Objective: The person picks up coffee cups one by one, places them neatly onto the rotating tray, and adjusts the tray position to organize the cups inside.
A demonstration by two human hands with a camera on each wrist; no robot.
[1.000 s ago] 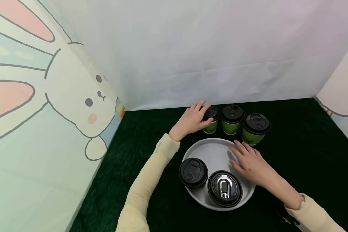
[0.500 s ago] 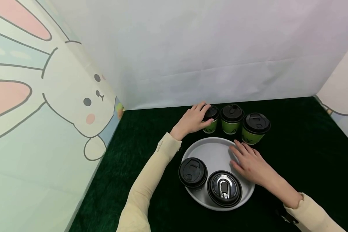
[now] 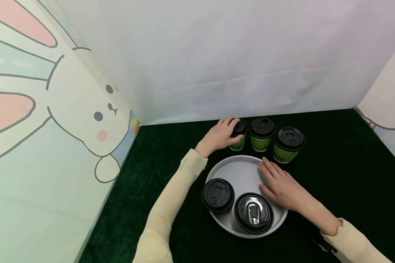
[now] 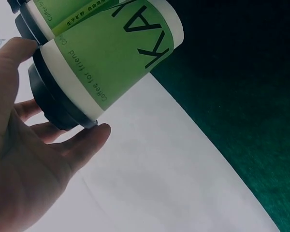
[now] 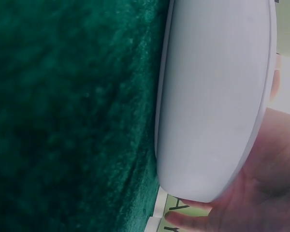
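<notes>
A: Head view. Surface, room?
B: Dark green cloth (image 3: 342, 182), white wall (image 3: 237, 58) behind, rabbit print (image 3: 95, 113) at left.
A: Counts?
B: One grey tray (image 3: 245, 171); on it two cups, one matte-lidded cup (image 3: 218, 195), one shiny-lidded cup (image 3: 254, 213). Behind it, three green ones in a row: left cup (image 3: 237, 143), middle cup (image 3: 260, 143), right cup (image 3: 284, 155).
A: Hands?
B: Left hand (image 3: 219, 136) on the left cup. Right hand (image 3: 284, 190) at the tray's right rim, fingers spread.
A: Left wrist adds?
B: Thumb and fingers gripping round the black lid (image 4: 58, 96); "Coffee for friend" print; middle cup just beside.
A: Right wrist?
B: Tray's smooth outer wall, low over the cloth. It hides part of the hand; can't tell how hard the fingers press.
</notes>
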